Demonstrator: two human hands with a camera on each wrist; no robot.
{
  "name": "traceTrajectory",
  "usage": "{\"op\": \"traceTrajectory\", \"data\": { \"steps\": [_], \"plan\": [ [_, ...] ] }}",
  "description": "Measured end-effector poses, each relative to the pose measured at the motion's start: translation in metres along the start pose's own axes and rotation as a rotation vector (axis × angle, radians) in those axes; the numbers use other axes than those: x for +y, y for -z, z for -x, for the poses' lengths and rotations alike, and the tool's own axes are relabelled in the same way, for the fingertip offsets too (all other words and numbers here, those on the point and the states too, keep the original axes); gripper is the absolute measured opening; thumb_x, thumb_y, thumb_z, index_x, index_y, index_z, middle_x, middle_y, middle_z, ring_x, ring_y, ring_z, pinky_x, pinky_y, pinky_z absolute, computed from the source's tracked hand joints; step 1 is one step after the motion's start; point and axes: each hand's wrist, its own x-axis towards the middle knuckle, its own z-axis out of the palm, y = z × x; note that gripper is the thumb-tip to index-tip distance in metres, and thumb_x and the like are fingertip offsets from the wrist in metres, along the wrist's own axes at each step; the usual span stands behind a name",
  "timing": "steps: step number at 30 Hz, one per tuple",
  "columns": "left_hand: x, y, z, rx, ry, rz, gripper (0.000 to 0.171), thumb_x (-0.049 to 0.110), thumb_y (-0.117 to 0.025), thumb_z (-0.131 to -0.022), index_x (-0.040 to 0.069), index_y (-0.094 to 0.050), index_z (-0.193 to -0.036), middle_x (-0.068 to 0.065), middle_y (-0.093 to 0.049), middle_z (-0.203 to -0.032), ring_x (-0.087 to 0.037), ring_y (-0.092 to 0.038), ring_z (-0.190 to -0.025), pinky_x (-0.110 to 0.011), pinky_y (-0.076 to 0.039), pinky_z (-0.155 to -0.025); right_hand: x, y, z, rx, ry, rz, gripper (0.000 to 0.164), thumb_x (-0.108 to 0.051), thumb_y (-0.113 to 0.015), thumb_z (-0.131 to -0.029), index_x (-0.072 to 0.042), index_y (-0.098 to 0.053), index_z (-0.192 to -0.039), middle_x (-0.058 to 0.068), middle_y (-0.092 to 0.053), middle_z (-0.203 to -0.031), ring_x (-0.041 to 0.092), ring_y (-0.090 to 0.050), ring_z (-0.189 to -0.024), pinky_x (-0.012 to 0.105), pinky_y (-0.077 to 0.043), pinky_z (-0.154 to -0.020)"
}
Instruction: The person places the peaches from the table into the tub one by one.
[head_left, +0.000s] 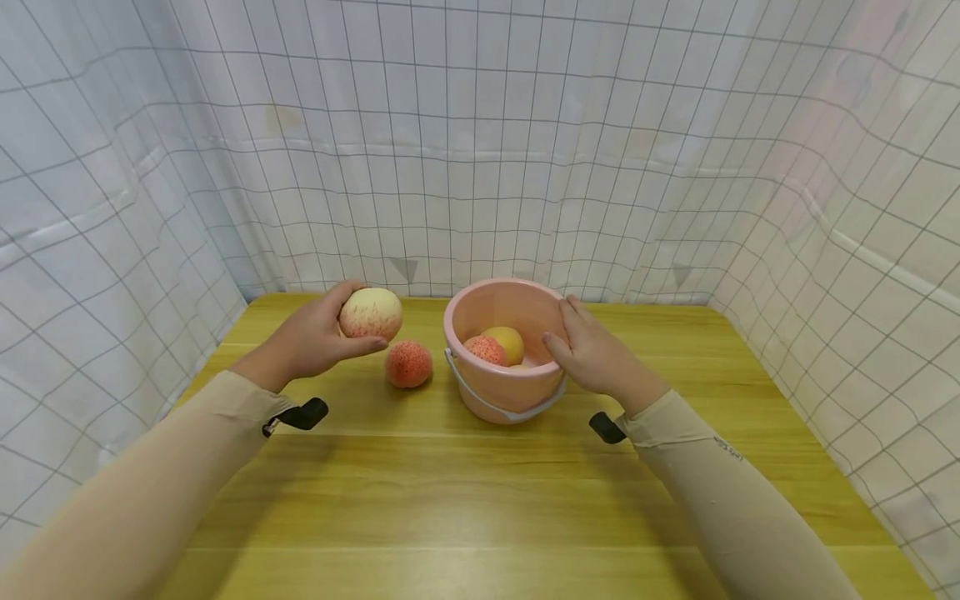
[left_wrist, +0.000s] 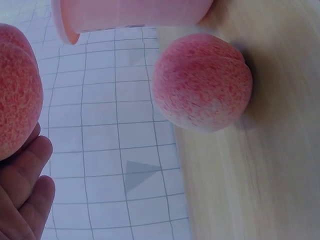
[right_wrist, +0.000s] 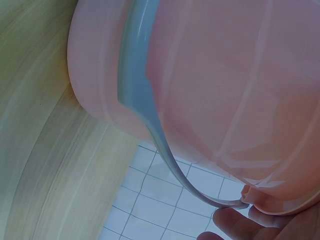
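My left hand (head_left: 315,333) holds a pale yellow peach (head_left: 371,315) with red speckles, raised above the table at the left. In the left wrist view, the redder side of this held peach (left_wrist: 17,90) shows at the left edge. A second, redder peach (head_left: 408,364) rests on the table between that hand and a pink bucket (head_left: 498,385). My right hand (head_left: 603,354) grips the bucket's right rim, its thumb over the inner side and its fingers (right_wrist: 232,222) outside near the handle joint. Inside the bucket lie a red-speckled peach (head_left: 486,350) and a yellow fruit (head_left: 506,342), partly hidden by the near rim.
The bucket's pale grey handle (head_left: 487,402) hangs down its front. Under everything is a yellow wood-grain table (head_left: 480,500). A white cloth with a dark grid (head_left: 480,167) rises behind the table and along both sides.
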Motion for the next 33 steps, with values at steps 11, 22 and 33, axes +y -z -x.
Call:
{"op": "traceTrajectory", "data": {
  "steps": [11,22,33],
  "plan": [
    [0.017,0.000,-0.012,-0.005,-0.038,0.026,0.078,0.045,-0.084,-0.090,0.011,-0.045,-0.149,-0.012,-0.063,-0.134,-0.029,-0.066,-0.110,-0.049,-0.057,-0.094,0.002,-0.002,-0.001,0.008,-0.003,0.001,0.081,-0.047,-0.038,-0.112,0.005,-0.008,-0.166,0.026,-0.004,-0.175,0.044,-0.014,-0.162,0.060,-0.021,-0.130],
    [0.034,-0.005,-0.024,0.019,-0.058,0.041,0.076,0.043,-0.085,-0.089,0.016,-0.046,-0.149,-0.009,-0.063,-0.135,-0.028,-0.066,-0.112,-0.052,-0.057,-0.095,0.002,-0.003,-0.002,0.011,0.003,0.000,0.083,-0.050,-0.035,-0.111,0.005,-0.008,-0.167,0.026,-0.004,-0.175,0.045,-0.015,-0.162,0.060,-0.021,-0.129],
    [0.046,-0.012,-0.036,0.023,-0.089,0.076,0.079,0.043,-0.086,-0.088,0.014,-0.047,-0.149,-0.009,-0.062,-0.135,-0.028,-0.066,-0.111,-0.050,-0.059,-0.094,0.001,-0.002,-0.001,0.013,0.005,-0.003,0.080,-0.046,-0.037,-0.112,0.005,-0.008,-0.166,0.026,-0.004,-0.175,0.044,-0.014,-0.162,0.060,-0.021,-0.129]
  ]
}}
